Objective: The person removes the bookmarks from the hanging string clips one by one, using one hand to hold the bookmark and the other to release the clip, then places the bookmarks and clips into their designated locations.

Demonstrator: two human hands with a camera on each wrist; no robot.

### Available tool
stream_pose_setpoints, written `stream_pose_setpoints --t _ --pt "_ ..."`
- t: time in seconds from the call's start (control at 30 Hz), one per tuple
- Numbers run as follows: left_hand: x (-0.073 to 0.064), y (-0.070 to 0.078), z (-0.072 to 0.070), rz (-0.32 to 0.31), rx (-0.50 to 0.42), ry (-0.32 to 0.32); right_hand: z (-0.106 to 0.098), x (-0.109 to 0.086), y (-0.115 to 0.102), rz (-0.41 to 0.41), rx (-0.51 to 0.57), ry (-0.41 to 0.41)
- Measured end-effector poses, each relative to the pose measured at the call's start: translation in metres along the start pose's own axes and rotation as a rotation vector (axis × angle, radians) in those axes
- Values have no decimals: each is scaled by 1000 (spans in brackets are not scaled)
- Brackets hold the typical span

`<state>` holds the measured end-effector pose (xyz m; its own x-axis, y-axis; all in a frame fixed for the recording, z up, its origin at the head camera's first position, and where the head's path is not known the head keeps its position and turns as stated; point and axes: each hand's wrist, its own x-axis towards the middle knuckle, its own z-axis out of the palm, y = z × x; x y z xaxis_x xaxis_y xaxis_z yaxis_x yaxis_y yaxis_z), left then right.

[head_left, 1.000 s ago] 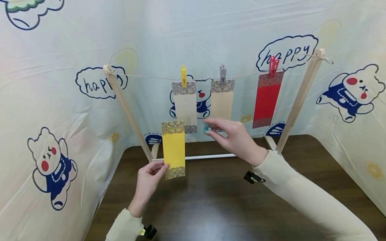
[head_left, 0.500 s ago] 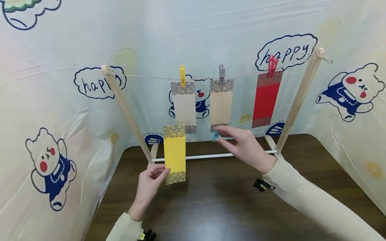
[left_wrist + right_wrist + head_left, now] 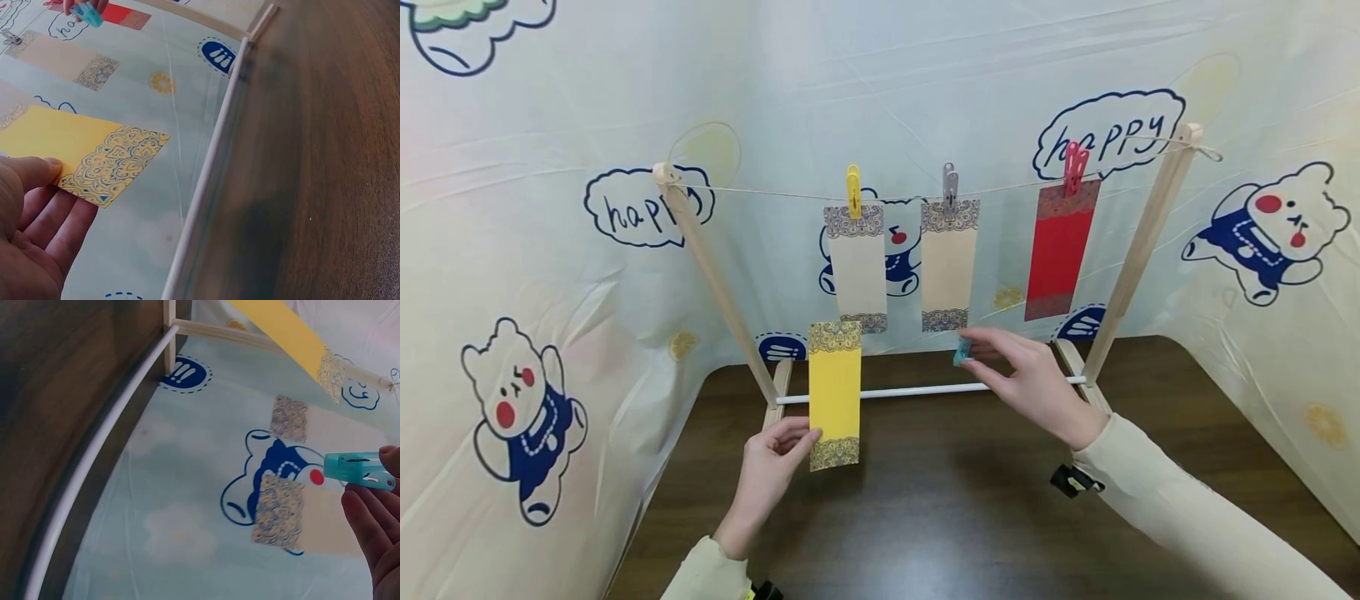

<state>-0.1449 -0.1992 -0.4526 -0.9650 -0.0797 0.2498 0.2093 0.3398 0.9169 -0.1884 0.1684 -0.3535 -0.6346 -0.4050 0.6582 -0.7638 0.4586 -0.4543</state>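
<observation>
Yellow card point(image 3: 835, 396) with patterned ends is pinched at its lower corner by the fingers of the left hand point(image 3: 769, 467), upright in front of the wooden rack point(image 3: 715, 275), below the string point(image 3: 760, 191). The right hand point(image 3: 1033, 379) pinches a small teal clip point(image 3: 961, 353) between thumb and fingertips, just under the beige card point(image 3: 948, 265). The thin card, held only by one corner, could bend or slip, and the tiny clip could easily drop on the dark surface point(image 3: 940, 508).
</observation>
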Motion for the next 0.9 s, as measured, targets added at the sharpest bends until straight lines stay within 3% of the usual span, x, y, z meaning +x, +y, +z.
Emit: stream_pose_setpoints --t 0.33,0.53,0.9 --pt "-3 -5 -2 42 -6 -16 -4 -20 13 77 -9 -9" --pt "-5 -7 -2 5 11 -34 -4 -33 22 133 -29 -24" --pt "-11 -14 1 -37 -13 -40 0 -54 39 121 -81 -16"
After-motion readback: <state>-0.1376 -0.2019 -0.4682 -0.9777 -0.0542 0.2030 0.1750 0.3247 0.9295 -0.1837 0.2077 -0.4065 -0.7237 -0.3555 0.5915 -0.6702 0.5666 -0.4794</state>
